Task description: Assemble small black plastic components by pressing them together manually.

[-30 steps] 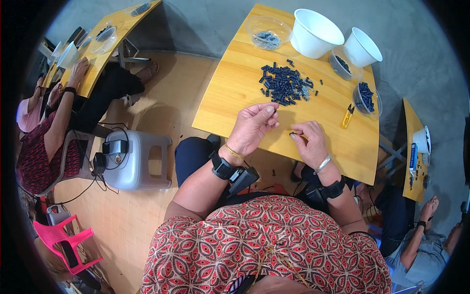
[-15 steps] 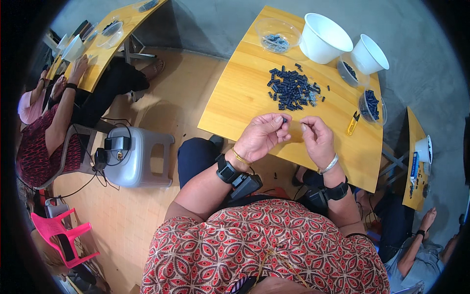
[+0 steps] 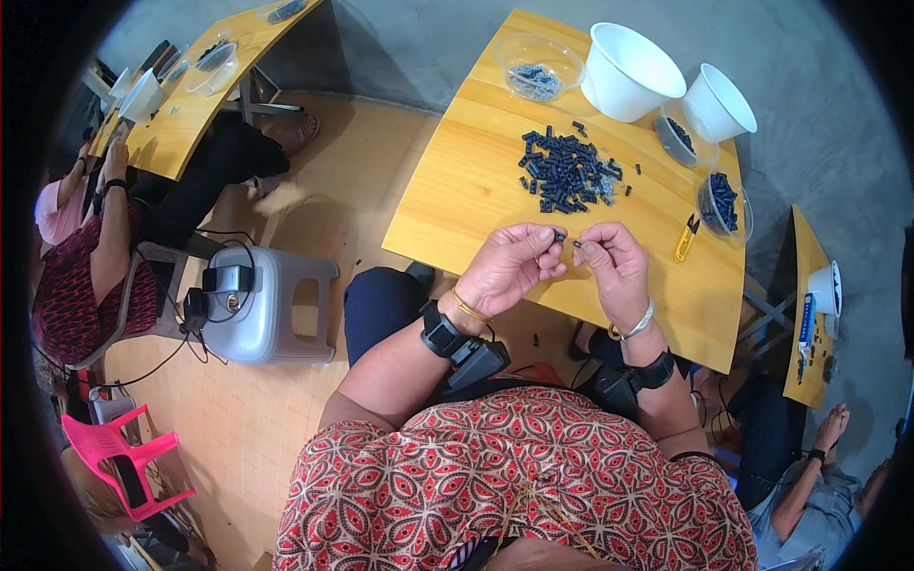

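My left hand point(image 3: 515, 265) pinches a small black plastic piece point(image 3: 559, 237) between thumb and forefinger, above the table's near edge. Close to its right, my right hand point(image 3: 614, 266) holds a tiny dark part point(image 3: 577, 245) at its fingertips, too small to name. A narrow gap separates the two pieces. Beyond my hands, a pile of black plastic pieces point(image 3: 562, 171) lies on the wooden table point(image 3: 457, 205). Small silvery bits point(image 3: 606, 183) are mixed into the pile's right side.
Behind the pile stand a clear bowl point(image 3: 541, 68) of silvery parts and two white tubs point(image 3: 633, 74) point(image 3: 721, 103). Clear containers of black pieces point(image 3: 724, 205) sit at the right, near yellow thread snips point(image 3: 685, 238). A grey stool point(image 3: 271, 305) is at left; other people work at neighbouring tables.
My right hand has moved slightly left, bringing its tiny part nearer the black piece. The black piece now shows more of its end. At the left table, another person's arm has shifted.
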`<state>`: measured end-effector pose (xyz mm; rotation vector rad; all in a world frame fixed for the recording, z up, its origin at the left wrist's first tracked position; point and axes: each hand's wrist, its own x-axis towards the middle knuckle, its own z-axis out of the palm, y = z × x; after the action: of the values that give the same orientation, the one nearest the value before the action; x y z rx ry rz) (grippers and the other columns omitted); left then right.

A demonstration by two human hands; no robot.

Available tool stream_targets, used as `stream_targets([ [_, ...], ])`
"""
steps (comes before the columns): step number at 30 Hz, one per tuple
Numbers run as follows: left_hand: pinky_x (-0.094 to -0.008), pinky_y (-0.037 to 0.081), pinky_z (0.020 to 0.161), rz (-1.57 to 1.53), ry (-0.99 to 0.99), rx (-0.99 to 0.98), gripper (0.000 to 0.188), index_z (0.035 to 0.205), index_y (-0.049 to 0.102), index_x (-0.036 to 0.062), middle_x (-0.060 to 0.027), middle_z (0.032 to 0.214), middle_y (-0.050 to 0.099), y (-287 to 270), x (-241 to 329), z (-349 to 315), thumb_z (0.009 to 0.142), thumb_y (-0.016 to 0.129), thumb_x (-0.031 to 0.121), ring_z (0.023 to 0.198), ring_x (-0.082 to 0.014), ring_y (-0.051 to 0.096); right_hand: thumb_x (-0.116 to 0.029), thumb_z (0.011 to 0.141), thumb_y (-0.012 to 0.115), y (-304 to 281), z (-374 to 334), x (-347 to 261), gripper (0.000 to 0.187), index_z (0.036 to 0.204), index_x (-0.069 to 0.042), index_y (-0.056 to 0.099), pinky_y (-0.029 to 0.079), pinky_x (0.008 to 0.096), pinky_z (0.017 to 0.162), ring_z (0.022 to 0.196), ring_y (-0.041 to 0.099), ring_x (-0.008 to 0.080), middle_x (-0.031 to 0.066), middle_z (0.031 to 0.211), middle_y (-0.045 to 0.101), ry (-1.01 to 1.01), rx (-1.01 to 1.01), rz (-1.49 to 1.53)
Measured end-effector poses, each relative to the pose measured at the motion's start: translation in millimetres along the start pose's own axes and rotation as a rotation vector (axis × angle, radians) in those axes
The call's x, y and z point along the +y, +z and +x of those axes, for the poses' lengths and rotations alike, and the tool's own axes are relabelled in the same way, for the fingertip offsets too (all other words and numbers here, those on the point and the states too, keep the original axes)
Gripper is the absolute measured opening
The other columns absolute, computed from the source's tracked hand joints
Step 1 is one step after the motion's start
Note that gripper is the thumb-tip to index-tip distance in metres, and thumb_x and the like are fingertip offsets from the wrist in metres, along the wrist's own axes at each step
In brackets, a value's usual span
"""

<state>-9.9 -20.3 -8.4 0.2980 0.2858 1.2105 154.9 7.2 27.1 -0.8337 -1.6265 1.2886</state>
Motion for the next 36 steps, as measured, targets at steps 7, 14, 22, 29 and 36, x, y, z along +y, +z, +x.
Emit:
stream_targets([
  [7,-0.0276,0.049,0.073,0.061,0.004,-0.051,0.021,0.098,0.060,-0.0017,-0.0040,0.078,0.061,1.6,-0.1,-0.7,0.090,0.053,0.016,0.071,-0.0137,0.057,-0.003,0.087,0.056,6.3,0.1,2.0,0.004,0.089,-0.001,0.053,0.046,0.0201,0.064,0.071,0.054,0.0062,0.0006,0.079,0.056,-0.058,0.015,-0.032],
  [14,-0.0284,0.049,0.073,0.054,-0.009,-0.042,0.020,0.097,0.061,-0.0019,-0.0040,0.077,0.061,1.3,-2.4,-0.2,0.090,0.053,0.015,0.068,-0.0127,0.055,-0.001,0.086,0.056,6.3,0.2,5.4,0.003,0.087,-0.002,0.053,0.046,0.0202,0.065,0.072,0.054,0.0060,0.0012,0.081,0.058,-0.056,0.024,-0.066],
  [22,-0.0265,0.051,0.066,0.214,0.040,0.017,0.016,0.094,0.063,-0.0031,-0.0057,0.076,0.061,-0.2,1.1,-0.1,0.089,0.055,0.010,0.066,-0.0112,0.056,0.003,0.082,0.059,10.0,3.8,3.7,0.007,0.081,-0.002,0.054,0.045,0.0219,0.059,0.066,0.054,0.0088,0.0033,0.075,0.055,-0.252,-0.034,-0.243],
  [29,-0.0260,0.052,0.064,0.330,0.079,0.084,0.014,0.091,0.062,-0.0032,-0.0053,0.075,0.060,0.1,-3.3,0.6,0.089,0.056,0.009,0.066,-0.0107,0.056,0.005,0.080,0.059,17.7,2.9,2.0,0.008,0.078,-0.001,0.055,0.045,0.0239,0.055,0.064,0.056,0.0116,0.0050,0.073,0.055,-0.253,0.006,-0.259],
  [36,-0.0286,0.052,0.067,0.226,0.059,0.050,0.015,0.094,0.061,-0.0024,-0.0061,0.077,0.061,-1.2,-2.7,0.6,0.090,0.053,0.010,0.065,-0.0120,0.056,-0.002,0.083,0.058,10.6,6.8,7.7,0.005,0.088,0.000,0.060,0.045,0.0241,0.060,0.067,0.056,0.0130,0.0050,0.076,0.058,-0.305,0.003,-0.321],
])
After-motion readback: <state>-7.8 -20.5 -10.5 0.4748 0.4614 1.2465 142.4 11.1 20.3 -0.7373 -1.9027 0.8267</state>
